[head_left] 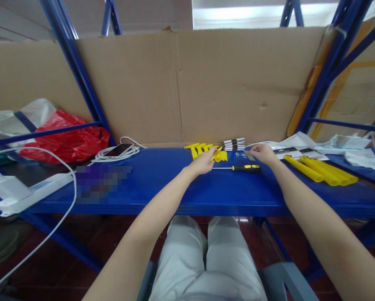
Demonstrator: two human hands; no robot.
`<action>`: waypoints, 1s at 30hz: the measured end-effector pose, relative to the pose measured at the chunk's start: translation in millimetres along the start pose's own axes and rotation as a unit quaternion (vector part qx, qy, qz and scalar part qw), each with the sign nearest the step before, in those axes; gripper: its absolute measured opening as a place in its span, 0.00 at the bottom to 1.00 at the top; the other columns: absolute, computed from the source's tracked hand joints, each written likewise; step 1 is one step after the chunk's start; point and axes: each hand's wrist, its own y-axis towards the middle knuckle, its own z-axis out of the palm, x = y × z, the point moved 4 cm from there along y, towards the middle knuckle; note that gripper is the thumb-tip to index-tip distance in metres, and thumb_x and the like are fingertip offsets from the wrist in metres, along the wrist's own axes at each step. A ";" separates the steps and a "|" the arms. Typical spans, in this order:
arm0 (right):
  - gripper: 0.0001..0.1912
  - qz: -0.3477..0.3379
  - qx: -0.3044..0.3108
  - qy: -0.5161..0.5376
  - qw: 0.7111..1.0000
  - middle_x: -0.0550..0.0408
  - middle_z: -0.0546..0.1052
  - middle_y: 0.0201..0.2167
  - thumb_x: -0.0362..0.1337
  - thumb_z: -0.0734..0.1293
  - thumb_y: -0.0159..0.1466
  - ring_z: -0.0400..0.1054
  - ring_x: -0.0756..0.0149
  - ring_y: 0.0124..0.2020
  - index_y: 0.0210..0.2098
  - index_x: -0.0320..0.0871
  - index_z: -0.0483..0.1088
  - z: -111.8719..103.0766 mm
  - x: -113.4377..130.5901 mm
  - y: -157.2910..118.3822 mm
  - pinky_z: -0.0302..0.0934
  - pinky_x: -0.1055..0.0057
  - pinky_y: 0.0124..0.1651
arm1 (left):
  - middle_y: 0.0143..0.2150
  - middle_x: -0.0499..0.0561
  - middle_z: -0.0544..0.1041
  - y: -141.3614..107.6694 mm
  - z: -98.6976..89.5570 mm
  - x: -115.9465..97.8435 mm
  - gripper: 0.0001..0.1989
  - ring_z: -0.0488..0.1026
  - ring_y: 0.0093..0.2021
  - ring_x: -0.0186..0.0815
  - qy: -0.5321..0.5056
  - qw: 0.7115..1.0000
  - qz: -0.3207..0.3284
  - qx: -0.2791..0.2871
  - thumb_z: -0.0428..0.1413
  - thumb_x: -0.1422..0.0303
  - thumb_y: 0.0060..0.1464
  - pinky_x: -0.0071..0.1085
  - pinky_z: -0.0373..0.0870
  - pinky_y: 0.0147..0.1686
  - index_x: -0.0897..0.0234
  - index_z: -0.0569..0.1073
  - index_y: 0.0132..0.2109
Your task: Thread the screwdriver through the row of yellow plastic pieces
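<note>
My left hand [203, 162] is closed around a yellow part [218, 153] over the blue table. Several yellow T-shaped pieces [200, 147] lie just behind it. My right hand [263, 154] has its fingers pinched together beside a small metal plate [249, 156]; what they hold, if anything, is too small to name. Tiny screws [240, 154] are scattered left of that plate. Behind them is a stack of dark-and-white sticks [234, 144]. A screwdriver with a black and yellow handle [246, 168] lies in front, its shaft pointing left toward my left hand.
Several yellow tubes [324, 170] lie on the right, near white packets [296, 152]. Coiled white cable [116, 154], a phone, a red bag [71, 136] and a power strip [37, 194] are on the left. Cardboard [137, 83] stands behind the blue table [156, 179].
</note>
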 end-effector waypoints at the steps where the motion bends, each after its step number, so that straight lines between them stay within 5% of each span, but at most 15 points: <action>1: 0.09 0.015 0.013 -0.021 1.000 0.56 0.73 0.17 0.35 0.69 0.53 0.69 0.64 0.25 0.18 0.46 0.67 -0.7 -8.0 1.0 0.63 0.70 0.31 | 0.60 0.61 0.74 0.2 0.3 0.6 0.20 0.73 0.60 0.47 0.001 1.000 0.002 -0.002 0.51 0.77 0.58 0.46 0.66 0.60 0.62 0.63 0.57; 8: 0.09 0.017 0.055 -0.120 0.991 0.53 0.79 0.23 0.32 0.68 0.54 0.75 0.60 0.31 0.18 0.46 0.69 18.2 -16.0 4.9 0.66 0.69 0.40 | 0.60 0.61 0.74 1.1 1.6 3.3 0.20 0.73 0.60 0.47 -0.002 1.000 0.005 -0.003 0.51 0.77 0.58 0.48 0.66 0.60 0.61 0.63 0.57; 19: 0.09 0.023 0.065 -0.236 0.969 0.46 0.83 0.37 0.33 0.65 0.62 0.77 0.56 0.41 0.34 0.43 0.78 30.1 -9.0 10.4 0.66 0.70 0.42 | 0.59 0.61 0.74 1.1 2.3 1.9 0.21 0.73 0.60 0.47 -0.012 1.000 0.002 -0.001 0.52 0.77 0.58 0.48 0.66 0.61 0.61 0.63 0.57; 30: 0.10 0.026 0.022 -0.153 0.988 0.45 0.83 0.37 0.39 0.66 0.64 0.77 0.56 0.42 0.36 0.42 0.78 22.8 -15.4 9.9 0.66 0.69 0.44 | 0.54 0.61 0.76 7.7 -0.4 9.0 0.19 0.74 0.57 0.46 -0.085 0.995 -0.033 -0.033 0.53 0.79 0.56 0.47 0.68 0.59 0.63 0.63 0.54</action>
